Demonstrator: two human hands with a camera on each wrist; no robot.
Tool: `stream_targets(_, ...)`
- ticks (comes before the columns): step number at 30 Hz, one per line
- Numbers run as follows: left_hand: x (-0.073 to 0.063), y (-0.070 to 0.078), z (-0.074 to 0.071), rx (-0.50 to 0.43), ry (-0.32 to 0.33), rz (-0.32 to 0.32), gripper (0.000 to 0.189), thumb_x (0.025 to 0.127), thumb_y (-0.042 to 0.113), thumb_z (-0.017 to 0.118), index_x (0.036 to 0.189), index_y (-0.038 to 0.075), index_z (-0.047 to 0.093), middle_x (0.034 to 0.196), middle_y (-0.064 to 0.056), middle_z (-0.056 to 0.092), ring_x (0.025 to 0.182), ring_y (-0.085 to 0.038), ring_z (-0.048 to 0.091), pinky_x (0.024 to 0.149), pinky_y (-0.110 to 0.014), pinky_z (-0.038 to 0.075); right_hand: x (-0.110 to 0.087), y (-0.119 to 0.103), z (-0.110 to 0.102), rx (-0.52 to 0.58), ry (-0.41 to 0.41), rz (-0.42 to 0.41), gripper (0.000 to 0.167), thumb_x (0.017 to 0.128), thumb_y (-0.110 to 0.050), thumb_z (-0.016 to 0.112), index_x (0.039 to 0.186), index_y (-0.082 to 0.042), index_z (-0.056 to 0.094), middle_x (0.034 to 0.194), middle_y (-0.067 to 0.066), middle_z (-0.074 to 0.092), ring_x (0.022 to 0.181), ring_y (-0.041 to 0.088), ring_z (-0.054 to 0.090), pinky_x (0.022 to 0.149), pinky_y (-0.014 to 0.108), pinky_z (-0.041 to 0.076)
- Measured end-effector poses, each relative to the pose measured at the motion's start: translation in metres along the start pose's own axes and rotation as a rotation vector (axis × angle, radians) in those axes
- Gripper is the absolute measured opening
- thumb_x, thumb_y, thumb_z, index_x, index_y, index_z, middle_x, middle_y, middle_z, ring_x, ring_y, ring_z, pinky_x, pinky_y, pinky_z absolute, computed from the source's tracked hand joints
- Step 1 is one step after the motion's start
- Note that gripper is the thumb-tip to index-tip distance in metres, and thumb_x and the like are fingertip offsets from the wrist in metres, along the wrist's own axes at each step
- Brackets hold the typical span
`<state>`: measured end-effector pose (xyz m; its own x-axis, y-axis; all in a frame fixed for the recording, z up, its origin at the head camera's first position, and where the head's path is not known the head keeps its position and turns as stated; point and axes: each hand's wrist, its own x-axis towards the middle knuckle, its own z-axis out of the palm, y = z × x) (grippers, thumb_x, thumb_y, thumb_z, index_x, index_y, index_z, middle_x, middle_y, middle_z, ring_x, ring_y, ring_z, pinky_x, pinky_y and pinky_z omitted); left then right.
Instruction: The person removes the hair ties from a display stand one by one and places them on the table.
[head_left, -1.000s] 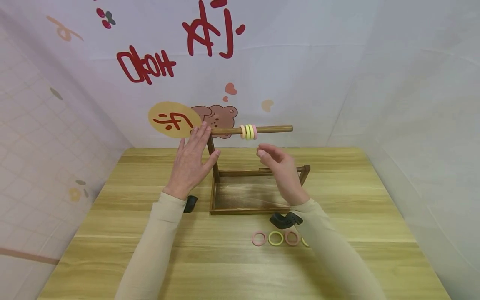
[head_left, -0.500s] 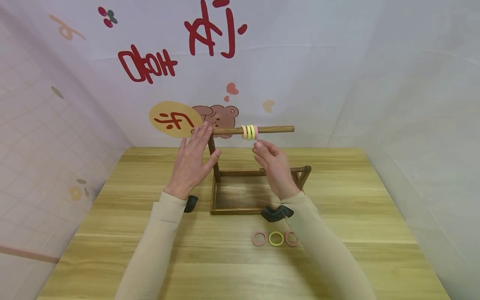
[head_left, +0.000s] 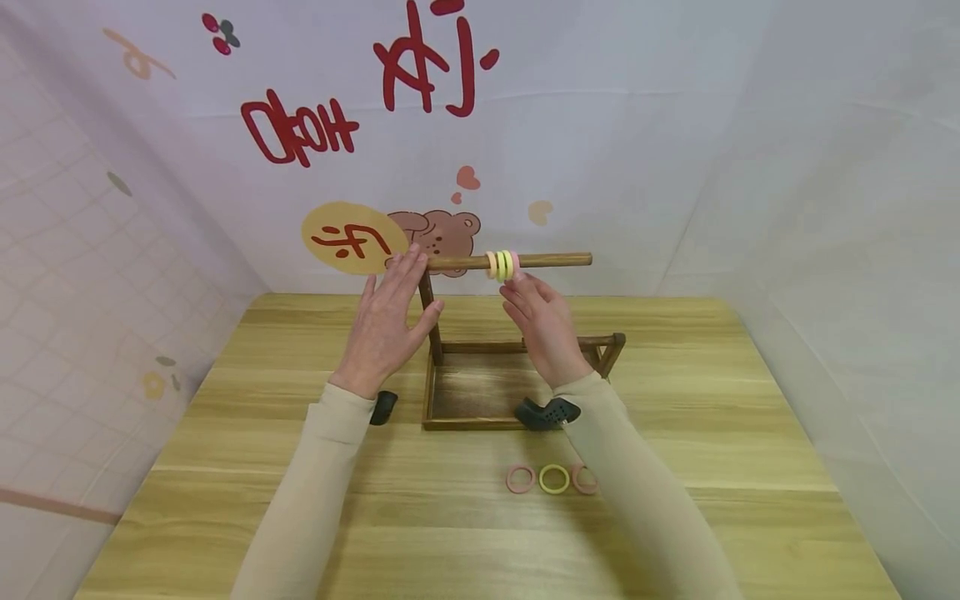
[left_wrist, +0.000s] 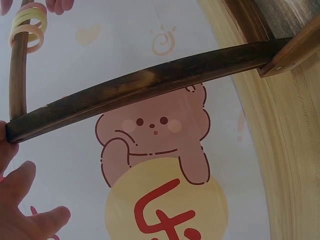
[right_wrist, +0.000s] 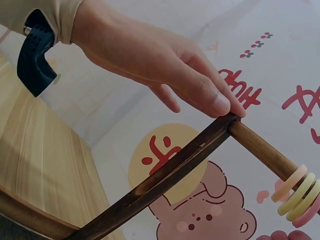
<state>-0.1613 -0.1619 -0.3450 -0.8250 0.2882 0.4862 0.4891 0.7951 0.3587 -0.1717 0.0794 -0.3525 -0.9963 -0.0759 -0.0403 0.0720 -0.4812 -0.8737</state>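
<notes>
A wooden rack with an upright post carries a horizontal rod (head_left: pixel 558 260). Several rings hang on it: a peach ring (right_wrist: pixel 290 183), yellow rings (right_wrist: pixel 303 197) and a pink ring (right_wrist: pixel 307 212). My left hand (head_left: pixel 382 333) touches the corner where post and rod meet, its fingers straight and its thumb spread. My right hand (head_left: pixel 547 325) is just below the rod, fingers bent, thumb and fingertips right at the pink ring; I cannot tell whether they pinch it. Only some right fingertips (left_wrist: pixel 60 5) show in the left wrist view.
The rack's base tray (head_left: pixel 480 392) stands on the wooden table (head_left: pixel 420 517). In front lie a pink ring (head_left: pixel 521 479), a yellow ring (head_left: pixel 554 479) and another pink ring (head_left: pixel 585 478), partly behind the right sleeve. A printed cloth wall (head_left: pixel 622 167) rises behind.
My right hand has moved left and up, its fingertips reaching the pink ring on the rod. My left hand stays at the rack's corner. The right sleeve now covers a yellow ring on the table.
</notes>
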Motion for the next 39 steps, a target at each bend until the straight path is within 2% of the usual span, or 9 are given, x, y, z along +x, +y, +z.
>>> stream_targets(5, 0.000, 0.001, 0.000, 0.000, 0.003, -0.001, 0.070, 0.106, 0.044, 0.055, 0.163, 0.011, 0.033, 0.171, 0.000, 0.022, 0.158, -0.027, 0.020, 0.125, -0.061, 0.012, 0.005, 0.000, 0.003, 0.041, 0.013, 0.011, 0.058, 0.104, -0.033, 0.064, 0.144, 0.004, 0.045, 0.131, 0.013, 0.053, 0.130, 0.025, 0.055, 0.112, 0.032, 0.045)
stream_targets(11, 0.000, 0.001, 0.001, 0.006, 0.018, 0.006, 0.070, 0.106, 0.043, 0.056, 0.163, 0.010, 0.034, 0.171, -0.001, 0.024, 0.157, -0.028, 0.021, 0.125, -0.061, 0.012, 0.009, -0.001, 0.004, 0.064, 0.009, 0.014, 0.053, 0.103, -0.035, 0.066, 0.139, 0.002, 0.053, 0.127, 0.010, 0.056, 0.124, 0.024, 0.058, 0.112, 0.034, 0.045)
stream_targets(17, 0.001, 0.001, 0.000, 0.011, 0.013, 0.001, 0.070, 0.106, 0.042, 0.056, 0.164, 0.012, 0.032, 0.171, 0.000, 0.023, 0.158, -0.026, 0.019, 0.125, -0.060, 0.011, 0.013, -0.002, 0.006, 0.111, 0.003, 0.038, 0.044, 0.104, -0.034, 0.063, 0.133, -0.001, 0.057, 0.122, 0.009, 0.057, 0.122, 0.025, 0.056, 0.107, 0.031, 0.048)
stream_targets(19, 0.001, 0.001, 0.000, 0.011, 0.011, -0.001, 0.070, 0.106, 0.042, 0.056, 0.164, 0.011, 0.032, 0.171, 0.000, 0.023, 0.158, -0.026, 0.019, 0.125, -0.060, 0.012, 0.015, -0.001, 0.006, 0.126, 0.000, 0.046, 0.040, 0.105, -0.034, 0.062, 0.129, -0.002, 0.059, 0.120, 0.008, 0.057, 0.121, 0.025, 0.056, 0.111, 0.034, 0.045)
stream_targets(23, 0.000, 0.002, 0.000, 0.012, 0.011, 0.003, 0.070, 0.105, 0.042, 0.057, 0.163, 0.011, 0.033, 0.171, -0.001, 0.023, 0.157, -0.028, 0.021, 0.125, -0.061, 0.012, 0.016, -0.001, 0.006, 0.127, -0.007, 0.051, 0.038, 0.105, -0.035, 0.062, 0.124, -0.003, 0.060, 0.117, 0.008, 0.058, 0.129, 0.031, 0.053, 0.115, 0.038, 0.041)
stream_targets(26, 0.000, 0.001, 0.001, 0.012, 0.014, 0.007, 0.070, 0.105, 0.041, 0.057, 0.163, 0.010, 0.034, 0.171, 0.000, 0.023, 0.157, -0.030, 0.022, 0.125, -0.061, 0.013, 0.016, 0.000, 0.006, 0.120, -0.012, 0.049, 0.039, 0.105, -0.035, 0.062, 0.126, -0.002, 0.059, 0.118, 0.008, 0.058, 0.130, 0.030, 0.054, 0.117, 0.040, 0.039)
stream_targets(30, 0.001, 0.001, 0.001, 0.005, 0.012, 0.005, 0.069, 0.105, 0.041, 0.057, 0.162, 0.008, 0.035, 0.171, 0.000, 0.023, 0.157, -0.031, 0.023, 0.125, -0.061, 0.012, 0.017, 0.000, 0.006, 0.122, -0.006, 0.046, 0.040, 0.105, -0.033, 0.062, 0.128, -0.001, 0.058, 0.119, 0.008, 0.058, 0.119, 0.023, 0.059, 0.119, 0.040, 0.038)
stream_targets(35, 0.000, 0.001, 0.001, 0.009, 0.009, 0.004, 0.069, 0.106, 0.041, 0.056, 0.163, 0.010, 0.033, 0.171, -0.001, 0.023, 0.157, -0.031, 0.023, 0.125, -0.061, 0.012, 0.018, 0.000, 0.007, 0.123, 0.007, 0.029, 0.036, 0.106, -0.031, 0.061, 0.129, -0.003, 0.061, 0.121, 0.007, 0.059, 0.116, 0.021, 0.060, 0.110, 0.032, 0.046)
stream_targets(39, 0.000, 0.001, 0.001, 0.013, 0.013, 0.006, 0.070, 0.106, 0.041, 0.057, 0.163, 0.010, 0.033, 0.171, -0.001, 0.023, 0.157, -0.031, 0.023, 0.125, -0.061, 0.012, 0.019, 0.000, 0.006, 0.118, 0.014, 0.011, 0.039, 0.105, -0.031, 0.063, 0.132, -0.002, 0.062, 0.126, 0.008, 0.059, 0.117, 0.021, 0.059, 0.106, 0.031, 0.047)
